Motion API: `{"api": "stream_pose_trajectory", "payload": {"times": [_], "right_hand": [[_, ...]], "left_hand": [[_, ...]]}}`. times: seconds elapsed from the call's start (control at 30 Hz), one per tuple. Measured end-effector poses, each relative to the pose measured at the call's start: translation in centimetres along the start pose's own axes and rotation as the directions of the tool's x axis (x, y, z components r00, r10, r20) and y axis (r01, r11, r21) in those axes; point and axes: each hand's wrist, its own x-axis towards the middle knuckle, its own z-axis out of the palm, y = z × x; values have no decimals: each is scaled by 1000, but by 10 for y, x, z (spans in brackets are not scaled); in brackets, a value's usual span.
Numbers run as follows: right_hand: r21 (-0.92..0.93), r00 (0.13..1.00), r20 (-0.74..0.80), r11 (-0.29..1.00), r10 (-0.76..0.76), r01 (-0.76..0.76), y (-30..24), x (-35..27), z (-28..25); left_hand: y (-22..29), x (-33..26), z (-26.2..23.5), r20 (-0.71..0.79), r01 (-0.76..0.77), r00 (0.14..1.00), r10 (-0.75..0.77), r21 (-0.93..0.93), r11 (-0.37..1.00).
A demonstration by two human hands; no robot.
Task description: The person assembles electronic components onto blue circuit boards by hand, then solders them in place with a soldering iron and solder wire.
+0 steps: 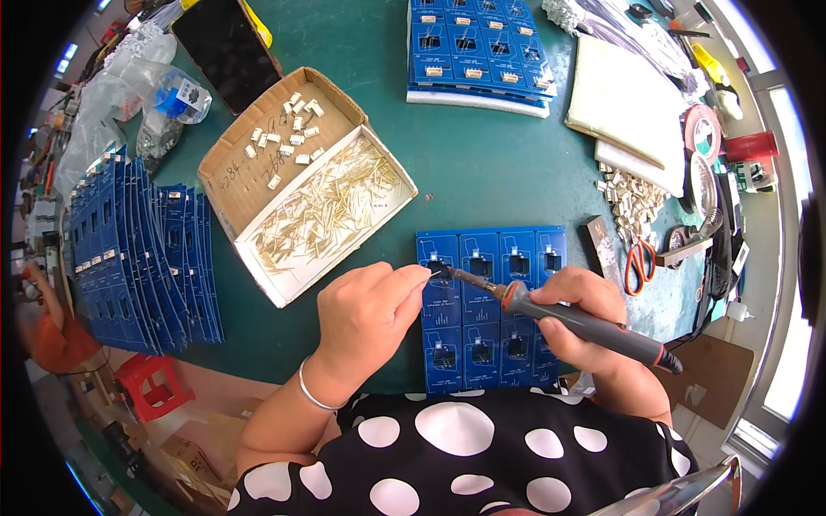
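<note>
My right hand (587,303) is closed round the grey handle of a soldering iron (615,337), whose tip points left onto a blue circuit board panel (487,311). Close by the tip, my left hand (366,308) pinches a thin wire, mostly hidden by the fingers. Both hands are over the panel's upper left part, where the tip and fingertips nearly meet. The panel lies flat on the green table in front of me, marked into several small boards with dark square cutouts. My left fingers partly cover its left edge.
An open cardboard box (222,202) holds thin pale metal pins (335,202) and white connectors (297,139). Blue boards stand in rows (129,258) at left; others lie stacked (477,52) at the back. Orange-handled scissors (639,268), loose connectors (632,198) and a phone (225,52) also lie around.
</note>
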Motion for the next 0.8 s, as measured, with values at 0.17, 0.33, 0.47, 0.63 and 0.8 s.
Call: {"api": "stream_pose_trajectory", "payload": {"times": [0.17, 0.33, 0.47, 0.63, 0.8], "right_hand": [[-33, 996, -87, 999, 28, -31, 1, -14, -18], [-38, 998, -54, 998, 43, -45, 4, -15, -26], [-59, 998, -56, 998, 5, -8, 5, -17, -25], [-55, 1000, -29, 999, -2, 0, 9, -12, -26], [-22, 998, 10, 998, 60, -60, 8, -10, -29]], "left_hand": [[5, 8, -6, 10, -1, 1000, 1, 20, 1000], [12, 19, 8, 14, -22, 1000, 22, -53, 998], [18, 24, 12, 72, -84, 994, 84, -2, 996], [18, 29, 15, 82, -87, 993, 84, 33, 996], [19, 31, 18, 112, -72, 991, 69, 24, 997]]}}
